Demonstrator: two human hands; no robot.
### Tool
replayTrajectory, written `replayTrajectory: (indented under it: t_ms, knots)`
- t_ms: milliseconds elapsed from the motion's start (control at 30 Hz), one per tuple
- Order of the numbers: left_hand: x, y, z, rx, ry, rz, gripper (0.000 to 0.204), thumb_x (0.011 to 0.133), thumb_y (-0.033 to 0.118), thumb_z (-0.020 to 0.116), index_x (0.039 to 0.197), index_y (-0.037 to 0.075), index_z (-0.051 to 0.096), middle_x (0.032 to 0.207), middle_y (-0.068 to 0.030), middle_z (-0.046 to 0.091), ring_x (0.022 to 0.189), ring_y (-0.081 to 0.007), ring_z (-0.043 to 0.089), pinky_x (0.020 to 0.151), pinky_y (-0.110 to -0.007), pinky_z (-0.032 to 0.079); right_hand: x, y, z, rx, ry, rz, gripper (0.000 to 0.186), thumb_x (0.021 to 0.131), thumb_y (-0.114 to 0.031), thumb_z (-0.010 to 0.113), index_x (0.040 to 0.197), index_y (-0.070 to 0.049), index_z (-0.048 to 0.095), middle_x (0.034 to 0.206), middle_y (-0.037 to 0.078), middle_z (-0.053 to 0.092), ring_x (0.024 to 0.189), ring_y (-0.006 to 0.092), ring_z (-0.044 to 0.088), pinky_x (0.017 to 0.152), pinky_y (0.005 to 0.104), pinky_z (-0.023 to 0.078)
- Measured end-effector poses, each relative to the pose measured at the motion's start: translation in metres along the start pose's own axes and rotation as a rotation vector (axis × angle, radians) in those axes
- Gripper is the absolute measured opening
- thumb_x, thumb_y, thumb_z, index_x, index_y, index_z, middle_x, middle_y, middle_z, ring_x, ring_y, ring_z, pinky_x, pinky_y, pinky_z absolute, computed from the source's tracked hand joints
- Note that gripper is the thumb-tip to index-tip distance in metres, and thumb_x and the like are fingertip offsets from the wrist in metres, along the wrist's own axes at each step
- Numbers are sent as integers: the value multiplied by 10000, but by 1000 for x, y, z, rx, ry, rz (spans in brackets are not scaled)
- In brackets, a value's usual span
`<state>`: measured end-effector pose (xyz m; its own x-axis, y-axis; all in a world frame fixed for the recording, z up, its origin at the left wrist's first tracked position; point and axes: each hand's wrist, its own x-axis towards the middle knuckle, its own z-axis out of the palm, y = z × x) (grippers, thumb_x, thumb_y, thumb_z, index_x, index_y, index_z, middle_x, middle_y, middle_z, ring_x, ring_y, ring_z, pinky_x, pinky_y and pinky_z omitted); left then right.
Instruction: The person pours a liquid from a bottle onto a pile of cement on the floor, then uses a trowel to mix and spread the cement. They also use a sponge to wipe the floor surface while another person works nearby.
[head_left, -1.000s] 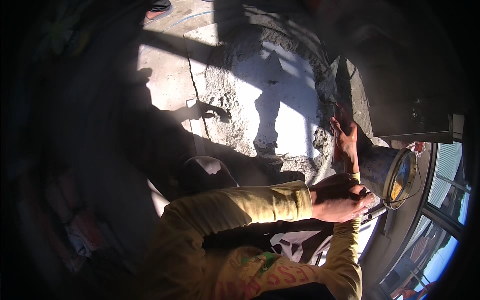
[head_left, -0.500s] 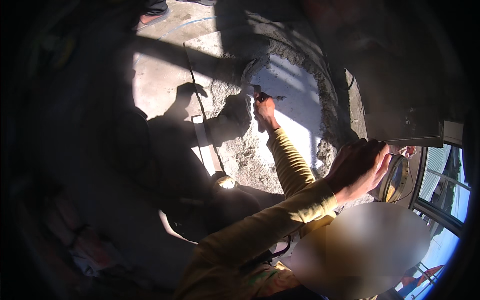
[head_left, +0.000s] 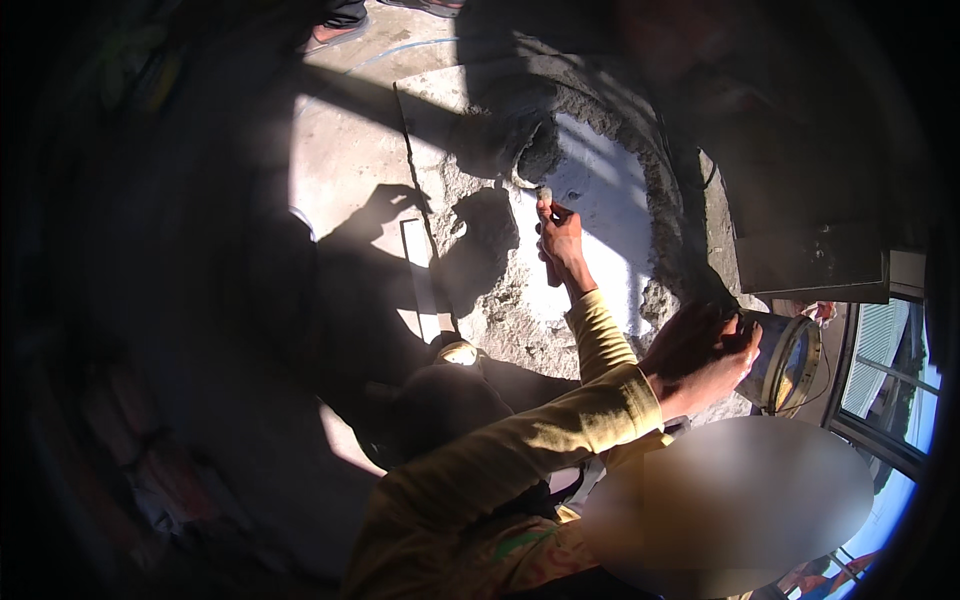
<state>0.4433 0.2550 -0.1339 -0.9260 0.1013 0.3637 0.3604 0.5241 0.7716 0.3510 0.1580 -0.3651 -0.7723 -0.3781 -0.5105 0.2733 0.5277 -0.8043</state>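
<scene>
My right hand (head_left: 563, 245) reaches forward over a patch of white material (head_left: 602, 215) and grips a short hand tool (head_left: 546, 196). Its tip pokes out above the fingers, and a handle end shows below the palm; the tool's exact kind is unclear. The left forearm crosses over the right one. My left hand (head_left: 697, 355) hangs to the right with its fingers curled, and whatever may be inside them is hidden. Just past those fingertips, a bucket (head_left: 797, 365) with a wire handle appears tilted. Rough grey cement (head_left: 535, 325) surrounds the white patch.
A pale flat strip (head_left: 420, 275) lies left of the rough cement. A dark panel-like block (head_left: 815, 260) stands on the right, beside a window (head_left: 890, 370). Another person's foot (head_left: 330, 35) shows at the top. Deep shadow hides much of the left side.
The whole view has shifted, moving the ground slightly rightward and down. The left hand has dropped a little, showing more of the bucket. The right hand still grips the tool over the white patch.
</scene>
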Motion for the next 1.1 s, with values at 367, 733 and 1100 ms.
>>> replayTrajectory:
  t_ms: [367,733,1100]
  knots:
    - [7,41,-46,56,84,-13,519,854,277,662,1307,29,615,1157,-144,669,1093,-303,615,955,-462,467,5,8,-7,12,14,-15,418,1040,-410,643,1141,-4,649,679,-6,580,497,80,482,425,293,381]
    - [10,38,-44,-15,-248,63,556,941,255,582,1414,-18,480,1278,-228,594,1287,-410,540,1075,-484,461,-38,17,-55,-7,43,44,436,1032,-427,653,1128,-2,655,661,-4,575,485,84,483,416,298,380]
    - [-4,37,24,668,-141,432,412,932,251,589,1259,13,667,1275,-201,643,1310,-356,517,1145,-567,368,-3,21,-15,187,153,-16,333,1019,-424,648,982,-95,682,645,-22,572,486,104,515,413,324,426]
